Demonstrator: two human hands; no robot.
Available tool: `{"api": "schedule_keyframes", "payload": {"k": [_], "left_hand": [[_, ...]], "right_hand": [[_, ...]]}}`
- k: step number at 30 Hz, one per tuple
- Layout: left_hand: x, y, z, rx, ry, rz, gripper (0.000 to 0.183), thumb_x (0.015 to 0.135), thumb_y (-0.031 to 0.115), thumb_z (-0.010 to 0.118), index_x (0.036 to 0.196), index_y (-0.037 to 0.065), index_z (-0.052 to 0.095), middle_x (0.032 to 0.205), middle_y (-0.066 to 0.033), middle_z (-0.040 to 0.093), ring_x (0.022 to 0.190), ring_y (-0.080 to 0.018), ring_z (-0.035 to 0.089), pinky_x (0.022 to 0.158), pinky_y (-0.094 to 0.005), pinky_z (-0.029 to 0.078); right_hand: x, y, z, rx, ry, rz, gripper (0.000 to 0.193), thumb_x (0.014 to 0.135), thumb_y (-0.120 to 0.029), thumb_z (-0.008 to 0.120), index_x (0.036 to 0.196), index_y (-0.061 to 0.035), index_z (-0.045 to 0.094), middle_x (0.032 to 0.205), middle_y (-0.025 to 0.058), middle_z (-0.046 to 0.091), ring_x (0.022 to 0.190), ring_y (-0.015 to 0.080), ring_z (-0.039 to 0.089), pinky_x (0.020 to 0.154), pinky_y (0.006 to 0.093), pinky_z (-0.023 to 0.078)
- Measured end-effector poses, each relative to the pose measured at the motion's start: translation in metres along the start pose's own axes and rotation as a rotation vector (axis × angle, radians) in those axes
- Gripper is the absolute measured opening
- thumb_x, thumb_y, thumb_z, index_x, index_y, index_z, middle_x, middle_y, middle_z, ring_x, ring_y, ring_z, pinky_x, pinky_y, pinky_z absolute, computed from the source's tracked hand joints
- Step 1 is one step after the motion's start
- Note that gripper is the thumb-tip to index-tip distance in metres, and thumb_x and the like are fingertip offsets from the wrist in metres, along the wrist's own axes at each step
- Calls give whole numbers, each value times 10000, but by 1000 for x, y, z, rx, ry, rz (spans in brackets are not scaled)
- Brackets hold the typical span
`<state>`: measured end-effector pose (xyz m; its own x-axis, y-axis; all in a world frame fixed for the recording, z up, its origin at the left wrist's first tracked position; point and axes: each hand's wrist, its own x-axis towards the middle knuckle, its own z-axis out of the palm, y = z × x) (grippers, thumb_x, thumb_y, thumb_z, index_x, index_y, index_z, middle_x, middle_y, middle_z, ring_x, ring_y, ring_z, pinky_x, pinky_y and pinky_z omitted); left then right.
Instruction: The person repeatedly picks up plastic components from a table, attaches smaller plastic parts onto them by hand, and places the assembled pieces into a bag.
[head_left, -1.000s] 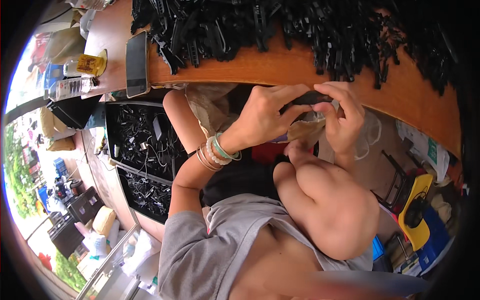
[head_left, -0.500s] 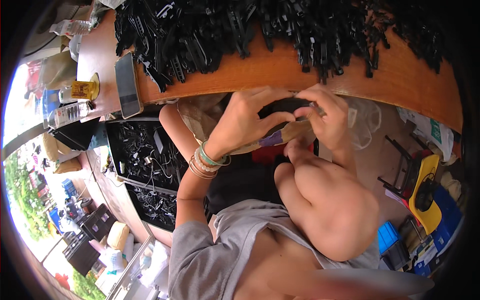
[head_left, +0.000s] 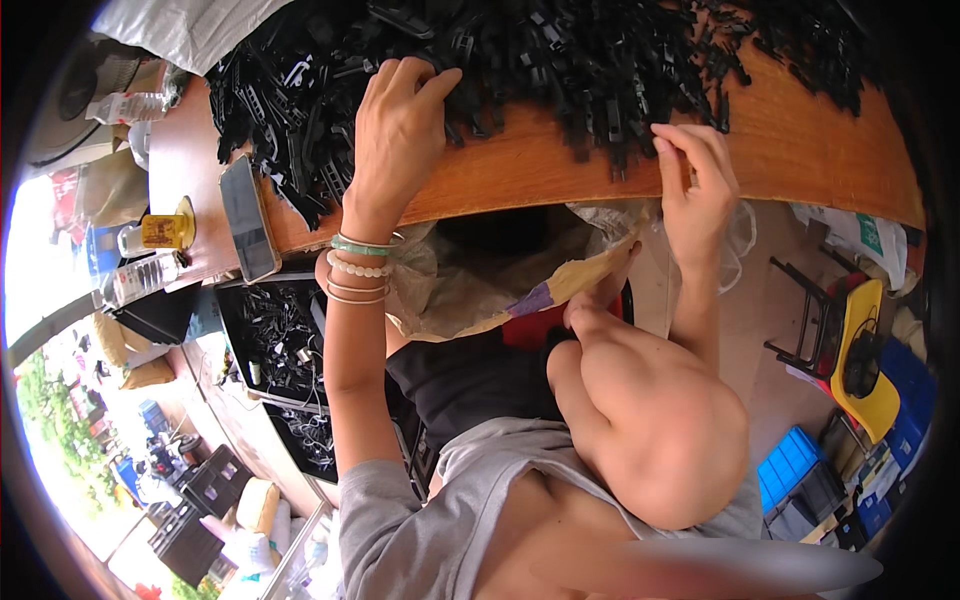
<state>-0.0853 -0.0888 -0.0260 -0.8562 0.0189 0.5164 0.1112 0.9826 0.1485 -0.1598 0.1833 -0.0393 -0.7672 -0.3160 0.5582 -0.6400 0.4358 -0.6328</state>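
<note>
A large heap of small black plastic parts (head_left: 560,60) covers the far side of the wooden table (head_left: 780,150). My left hand (head_left: 395,130) reaches onto the table and its fingertips rest in the near edge of the heap. My right hand (head_left: 695,190) hovers at the table's front edge with fingers loosely curled, touching a few loose black parts. Below the table edge an open crumpled sack (head_left: 500,280) hangs between my arms. Several bead bracelets (head_left: 358,268) circle my left wrist.
A dark phone (head_left: 248,218) lies on the table's left end, near a small yellow jar (head_left: 160,230) and a clear bottle (head_left: 140,280). Black trays (head_left: 270,340) of parts sit under the table at left. A yellow stool (head_left: 860,360) and blue crates (head_left: 795,480) stand at right.
Both hands were together below the table edge, holding something over the sack. Now they have parted and risen to the table, the left into the heap, the right to its front edge.
</note>
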Motion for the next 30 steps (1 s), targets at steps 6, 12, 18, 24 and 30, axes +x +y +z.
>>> {"api": "schedule_keyframes", "payload": {"k": [6, 12, 18, 24, 30], "left_hand": [[5, 6, 3, -13, 117, 136, 312, 665, -57, 623, 952, 53, 680, 828, -73, 557, 756, -241, 536, 689, -332, 464], [-1, 57, -4, -359, 410, -99, 170, 802, -93, 619, 953, -21, 586, 1008, -123, 653, 846, -194, 630, 723, -290, 512], [-26, 103, -6, -1300, 93, -665, 101, 964, 27, 469, 1019, -56, 485, 936, -139, 637, 788, -137, 624, 688, -259, 527], [-24, 112, -12, -1556, -248, -865, 198, 959, 49, 462, 1100, -83, 506, 900, -115, 617, 729, -127, 599, 596, -250, 526], [-20, 113, -24, -1451, -367, -830, 257, 952, 119, 510, 1103, -77, 581, 762, -79, 634, 590, -117, 579, 555, -229, 473]], "right_hand": [[-5, 6, 0, -244, -120, -121, 176, 746, 6, 689, 909, -41, 640, 851, 59, 584, 819, 270, 540, 735, 377, 432], [-4, -2, -1, -320, -157, -73, 201, 754, 7, 679, 941, -39, 621, 862, 75, 585, 839, 280, 545, 754, 383, 434], [-8, -6, -15, -220, -134, 183, 279, 768, 48, 640, 1037, -20, 606, 844, 91, 573, 739, 229, 576, 608, 344, 475], [-7, -28, -25, 715, -121, 452, 303, 806, 91, 595, 1092, -9, 592, 946, 55, 536, 660, 85, 561, 546, 195, 485], [-16, -32, -20, 882, -509, 391, 105, 827, 71, 624, 928, 43, 622, 857, 95, 637, 681, 145, 663, 550, 205, 508]]}}
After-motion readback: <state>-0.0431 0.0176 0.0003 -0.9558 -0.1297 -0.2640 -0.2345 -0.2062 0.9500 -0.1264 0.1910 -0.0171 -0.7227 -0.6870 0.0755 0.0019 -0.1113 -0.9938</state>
